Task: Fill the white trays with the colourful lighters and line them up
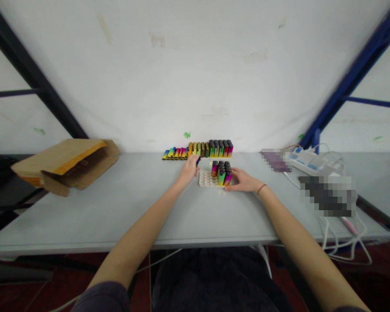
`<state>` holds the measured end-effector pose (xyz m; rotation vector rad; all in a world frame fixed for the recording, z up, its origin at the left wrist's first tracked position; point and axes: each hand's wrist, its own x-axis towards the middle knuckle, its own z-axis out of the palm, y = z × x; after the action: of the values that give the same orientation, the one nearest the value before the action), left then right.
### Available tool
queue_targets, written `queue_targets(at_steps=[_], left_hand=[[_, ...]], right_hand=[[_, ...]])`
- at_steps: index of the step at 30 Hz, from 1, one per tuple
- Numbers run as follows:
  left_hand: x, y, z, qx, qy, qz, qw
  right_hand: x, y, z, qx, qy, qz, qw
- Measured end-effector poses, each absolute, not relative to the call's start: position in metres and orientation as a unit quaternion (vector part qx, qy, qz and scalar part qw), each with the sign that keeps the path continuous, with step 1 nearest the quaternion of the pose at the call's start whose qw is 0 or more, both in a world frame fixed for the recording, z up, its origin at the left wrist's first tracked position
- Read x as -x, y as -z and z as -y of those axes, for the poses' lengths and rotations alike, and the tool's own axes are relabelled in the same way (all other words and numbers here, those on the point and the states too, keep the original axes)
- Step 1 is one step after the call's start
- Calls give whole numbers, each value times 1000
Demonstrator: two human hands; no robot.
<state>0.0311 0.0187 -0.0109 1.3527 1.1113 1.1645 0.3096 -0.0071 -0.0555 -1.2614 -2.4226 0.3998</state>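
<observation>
Lighters stand upright on the right of the white tray, right hand beside them, fingers half-spread, while the left hand pinches a dark-blue lighter near the tray's far-left corner!

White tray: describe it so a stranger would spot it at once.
On the grey table, look between left hand and right hand. The white tray there holds upright lighters at right. Unlike the lighter rows behind, it shows bare round holes at left.

A brown paper bag lies open near the bench's left edge. A white power strip sits near the back right corner. White wires droop over the front edge.
</observation>
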Motion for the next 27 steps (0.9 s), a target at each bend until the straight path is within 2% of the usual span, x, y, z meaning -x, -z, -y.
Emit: queue_targets(at_steps=[8,16,27], left_hand=[[-28,20,-20,-769,-458,-321,309],[-32,14,-6,-777,-392,-329,367],[-33,18,-4,-812,-379,-330,295]], right_hand=[[-311,58,7,471,-151,849,186],[-308,54,10,468,-147,850,189],[-309,56,8,464,-142,853,191]])
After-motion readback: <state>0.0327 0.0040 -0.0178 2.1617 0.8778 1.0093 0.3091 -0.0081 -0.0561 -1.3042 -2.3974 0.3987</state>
